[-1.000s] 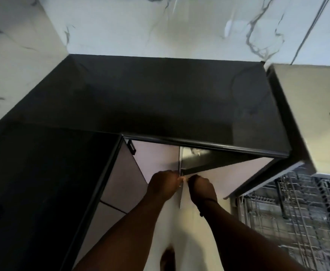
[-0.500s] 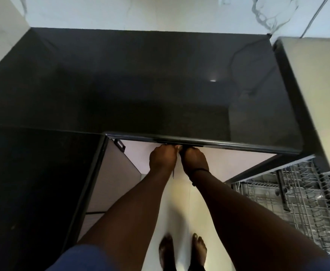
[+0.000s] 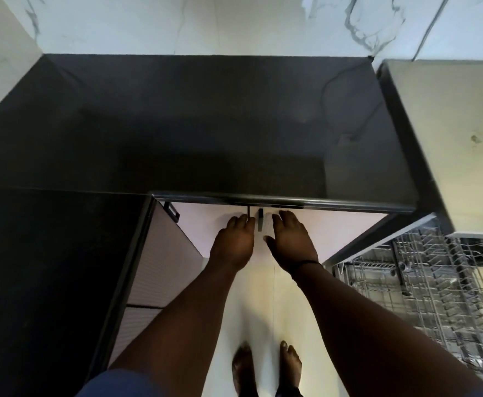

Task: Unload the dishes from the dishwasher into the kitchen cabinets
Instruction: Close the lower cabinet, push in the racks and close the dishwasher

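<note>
Two white base cabinet doors point(image 3: 320, 233) under the black countertop point(image 3: 206, 124) stand closed, with two small dark handles point(image 3: 259, 223) where they meet. My left hand point(image 3: 233, 242) is at the left door and my right hand point(image 3: 290, 242) at the right door, one on each side of the handles. The fingers of both are straight and point toward the counter edge, and neither hand holds anything. The dishwasher's wire rack point(image 3: 435, 282) is pulled out at the right; I see no dishes in the part of it that shows.
A beige appliance top point(image 3: 449, 138) adjoins the counter at the right, above the rack. A ribbed cabinet front point(image 3: 160, 267) runs along the left under a second black counter point(image 3: 48, 267). My bare feet point(image 3: 266, 368) stand on the pale floor. A marble wall backs the counter.
The cabinet doors were ajar a second ago with both hands at their edges. They are now closed, and both hands have opened out flat beside the handles.
</note>
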